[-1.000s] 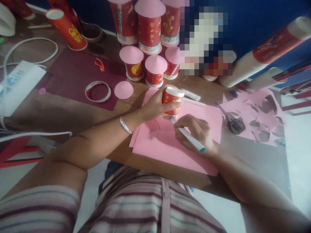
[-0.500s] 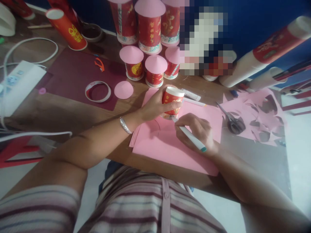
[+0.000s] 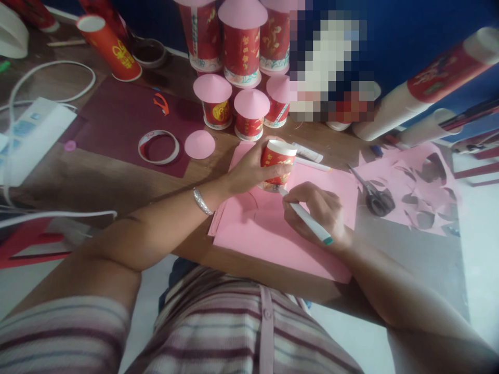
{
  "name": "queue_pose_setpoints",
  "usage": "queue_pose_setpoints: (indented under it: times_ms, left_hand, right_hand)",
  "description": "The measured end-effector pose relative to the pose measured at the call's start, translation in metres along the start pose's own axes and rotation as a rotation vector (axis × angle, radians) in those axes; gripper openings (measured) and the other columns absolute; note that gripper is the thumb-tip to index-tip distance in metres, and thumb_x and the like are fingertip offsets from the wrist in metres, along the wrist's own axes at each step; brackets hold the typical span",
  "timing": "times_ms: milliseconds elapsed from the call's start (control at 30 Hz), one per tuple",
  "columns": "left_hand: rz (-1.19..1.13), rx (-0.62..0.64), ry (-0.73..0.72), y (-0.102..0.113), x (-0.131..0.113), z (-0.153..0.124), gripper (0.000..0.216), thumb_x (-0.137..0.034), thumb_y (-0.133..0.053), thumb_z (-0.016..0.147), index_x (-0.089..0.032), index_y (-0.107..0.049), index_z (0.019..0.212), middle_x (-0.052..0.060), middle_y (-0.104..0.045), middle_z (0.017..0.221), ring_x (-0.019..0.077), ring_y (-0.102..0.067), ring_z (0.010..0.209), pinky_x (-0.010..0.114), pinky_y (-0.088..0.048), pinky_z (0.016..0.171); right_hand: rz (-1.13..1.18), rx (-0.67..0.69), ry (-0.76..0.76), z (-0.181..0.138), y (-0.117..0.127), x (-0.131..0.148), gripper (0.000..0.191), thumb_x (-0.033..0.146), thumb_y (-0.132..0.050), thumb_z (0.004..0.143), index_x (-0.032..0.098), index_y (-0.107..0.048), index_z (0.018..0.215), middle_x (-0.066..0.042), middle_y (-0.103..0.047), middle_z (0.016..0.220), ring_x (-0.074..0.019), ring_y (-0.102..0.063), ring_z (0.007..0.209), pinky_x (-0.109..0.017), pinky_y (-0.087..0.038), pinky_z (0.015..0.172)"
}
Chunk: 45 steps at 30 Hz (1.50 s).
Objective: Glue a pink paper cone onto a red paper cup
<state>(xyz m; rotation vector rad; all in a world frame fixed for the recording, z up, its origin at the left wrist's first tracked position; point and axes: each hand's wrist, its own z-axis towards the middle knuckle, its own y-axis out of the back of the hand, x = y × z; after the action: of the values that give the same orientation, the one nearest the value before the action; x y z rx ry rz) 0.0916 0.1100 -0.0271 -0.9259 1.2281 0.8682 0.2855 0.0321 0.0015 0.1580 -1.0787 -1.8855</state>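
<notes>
My left hand (image 3: 249,169) is wrapped round a small red paper cup (image 3: 277,162) that stands upside down on a pink sheet of paper (image 3: 273,234). My right hand (image 3: 317,210) is closed on a white marker pen (image 3: 307,222) with a teal end. The pen's tip touches the paper at the cup's rim, on its near right side. A drawn arc shows on the pink sheet just left of the cup.
Small red cups with pink cone tops (image 3: 249,111) stand behind, with taller red cups (image 3: 241,47) beyond them. A pink paper circle (image 3: 199,144) and a tape ring (image 3: 158,147) lie to the left. Scissors (image 3: 374,195) rest on pink offcuts (image 3: 413,187) at the right. A white power strip (image 3: 31,137) sits far left.
My right hand and the pen tip have crept slightly up and right along the cup's rim. The left hand and the cup stay put.
</notes>
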Motion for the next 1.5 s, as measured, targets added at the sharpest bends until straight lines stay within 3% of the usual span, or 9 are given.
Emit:
queue_pose_setpoints:
  times_ms: [133, 333, 467, 667, 900, 1100, 1300, 1500]
  left_hand:
    - [-0.02, 0.016, 0.024, 0.0, 0.0, -0.001, 0.056, -0.042, -0.086, 0.076, -0.02, -0.054, 0.116, 0.007, -0.067, 0.115, 0.0211, -0.068, 0.102, 0.036, -0.056, 0.088]
    - [-0.1, 0.005, 0.049, -0.001, 0.004, 0.001, 0.062, -0.045, -0.088, 0.074, -0.021, -0.052, 0.118, 0.007, -0.066, 0.117, 0.0232, -0.068, 0.107, 0.04, -0.056, 0.092]
    - [-0.119, -0.03, 0.053, -0.003, 0.003, 0.001, 0.063, -0.049, -0.089, 0.073, -0.021, -0.052, 0.115, 0.007, -0.065, 0.116, 0.0235, -0.068, 0.107, 0.041, -0.056, 0.094]
    - [-0.111, -0.033, 0.003, -0.005, -0.001, -0.002, 0.051, -0.052, -0.08, 0.085, -0.021, -0.055, 0.116, 0.006, -0.067, 0.112, 0.023, -0.068, 0.106, 0.041, -0.056, 0.098]
    - [-0.251, 0.008, 0.063, 0.002, 0.008, -0.001, 0.045, -0.044, -0.067, 0.093, -0.021, -0.058, 0.131, 0.01, -0.067, 0.135, 0.0274, -0.063, 0.131, 0.042, -0.055, 0.109]
    - [-0.225, 0.011, 0.063, 0.002, 0.003, -0.001, 0.058, -0.046, -0.079, 0.085, -0.021, -0.057, 0.133, 0.01, -0.072, 0.126, 0.0258, -0.072, 0.115, 0.041, -0.059, 0.098]
    - [-0.127, 0.013, 0.031, 0.0, -0.001, 0.0, 0.054, -0.054, -0.085, 0.08, -0.018, -0.061, 0.113, 0.01, -0.075, 0.113, 0.0242, -0.073, 0.105, 0.039, -0.058, 0.09]
    - [-0.159, -0.011, 0.016, 0.0, 0.003, 0.0, 0.045, -0.045, -0.084, 0.083, -0.018, -0.059, 0.108, 0.008, -0.074, 0.109, 0.0216, -0.074, 0.099, 0.036, -0.059, 0.085]
  right_hand:
    - [0.021, -0.022, 0.019, 0.001, 0.001, 0.0, 0.017, 0.007, -0.062, 0.091, 0.023, -0.058, 0.097, 0.001, -0.067, 0.078, -0.0119, -0.066, 0.064, -0.023, -0.052, 0.056]
    - [0.175, -0.022, 0.193, 0.001, -0.001, 0.006, 0.019, 0.007, -0.064, 0.09, 0.022, -0.058, 0.101, 0.0, -0.067, 0.079, -0.0145, -0.068, 0.069, -0.028, -0.062, 0.06]
    - [0.213, 0.032, 0.216, 0.0, -0.004, 0.01, 0.018, 0.008, -0.063, 0.091, 0.022, -0.057, 0.1, 0.001, -0.065, 0.079, -0.0138, -0.066, 0.07, -0.036, -0.07, 0.078]
    - [0.214, 0.054, 0.213, -0.001, -0.007, 0.007, 0.02, 0.006, -0.066, 0.09, 0.022, -0.059, 0.1, 0.002, -0.065, 0.081, -0.0132, -0.066, 0.071, -0.041, -0.068, 0.097]
    - [0.216, 0.017, 0.191, 0.0, -0.005, 0.003, 0.025, 0.004, -0.065, 0.089, 0.023, -0.058, 0.104, 0.003, -0.066, 0.081, -0.0134, -0.067, 0.071, -0.039, -0.07, 0.086]
    - [0.14, 0.006, 0.231, -0.002, -0.002, 0.001, 0.022, 0.005, -0.066, 0.089, 0.019, -0.059, 0.104, -0.003, -0.068, 0.084, -0.0152, -0.069, 0.071, -0.027, -0.059, 0.058]
    - [0.066, -0.04, 0.194, -0.001, 0.0, 0.0, 0.024, 0.003, -0.064, 0.088, 0.021, -0.059, 0.102, 0.001, -0.067, 0.078, -0.013, -0.065, 0.063, -0.025, -0.054, 0.054]
    - [0.025, -0.068, 0.138, 0.001, 0.0, -0.002, 0.019, 0.006, -0.064, 0.09, 0.022, -0.06, 0.1, 0.001, -0.067, 0.078, -0.0127, -0.066, 0.063, -0.024, -0.055, 0.055]
